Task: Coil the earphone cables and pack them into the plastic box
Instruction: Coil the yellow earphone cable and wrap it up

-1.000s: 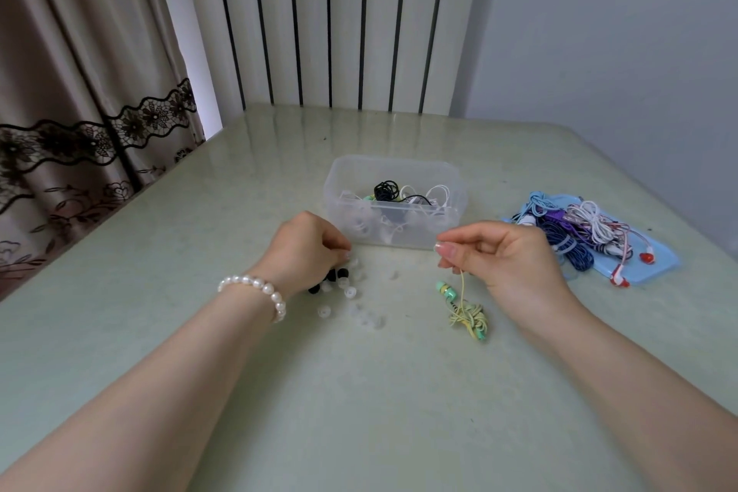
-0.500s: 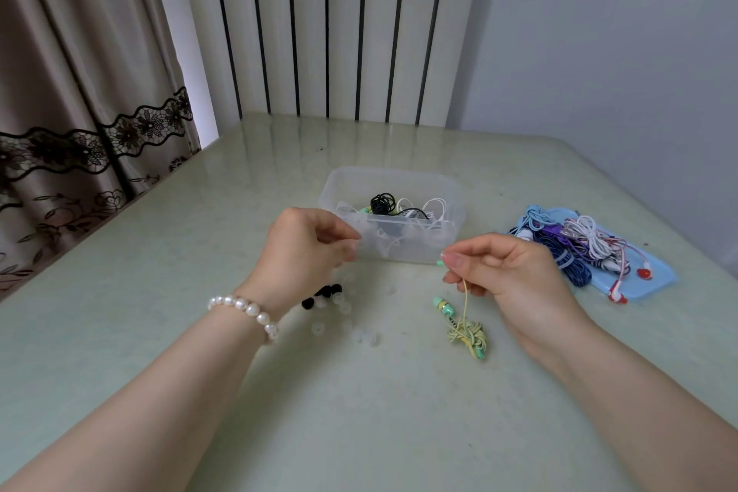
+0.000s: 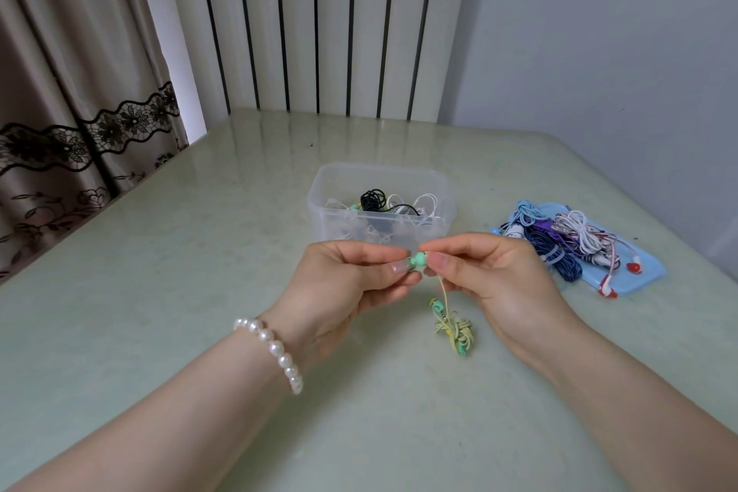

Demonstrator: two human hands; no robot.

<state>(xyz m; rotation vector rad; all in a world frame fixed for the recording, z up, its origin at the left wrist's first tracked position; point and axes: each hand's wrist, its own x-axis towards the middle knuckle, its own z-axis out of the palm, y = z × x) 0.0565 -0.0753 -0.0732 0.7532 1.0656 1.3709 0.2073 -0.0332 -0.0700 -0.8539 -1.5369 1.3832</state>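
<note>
I see my left hand [image 3: 351, 284] and right hand [image 3: 491, 276] both pinching the green earbud [image 3: 419, 260] at frame centre, its yellow cable [image 3: 455, 328] hanging straight down to a tangle on the surface [image 3: 159, 292], the plastic box [image 3: 379, 208] just above.

Both forearms are bare, and a bracelet of round white pearls [image 3: 275, 351] circles the left wrist.

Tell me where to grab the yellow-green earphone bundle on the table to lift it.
Pinch the knotted middle of the yellow-green earphone bundle from above: it lies flat on the table, loops spilling sideways, and its cable runs up to the right hand.
</note>
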